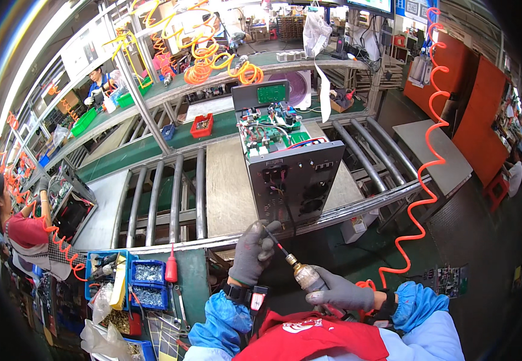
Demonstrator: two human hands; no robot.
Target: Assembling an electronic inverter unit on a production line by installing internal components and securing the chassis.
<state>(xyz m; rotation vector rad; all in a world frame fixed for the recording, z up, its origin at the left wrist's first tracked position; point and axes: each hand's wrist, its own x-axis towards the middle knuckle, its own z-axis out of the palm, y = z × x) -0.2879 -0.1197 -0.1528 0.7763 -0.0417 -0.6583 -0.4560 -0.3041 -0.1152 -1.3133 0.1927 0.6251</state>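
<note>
My right hand (339,290), in a grey glove, is wrapped round an air screwdriver (307,275) with a brass-coloured front. Its long thin bit (277,243) points up and left toward my left hand (252,254). That hand, also gloved, has its fingers curled at the bit's tip; what they pinch, if anything, is too small to make out. Just beyond my hands a dark metal equipment case (296,186) stands on the line, its perforated panel facing me. Circuit boards and wires (273,127) show in its open top. A black cable (290,218) hangs down the panel.
Metal rollers (175,198) run either side of the case. Blue bins of screws (148,272), a red bottle (171,266) and wrenches (180,305) lie left of me. A coiled orange hose (428,198) hangs at the right. A co-worker (29,231) works at far left.
</note>
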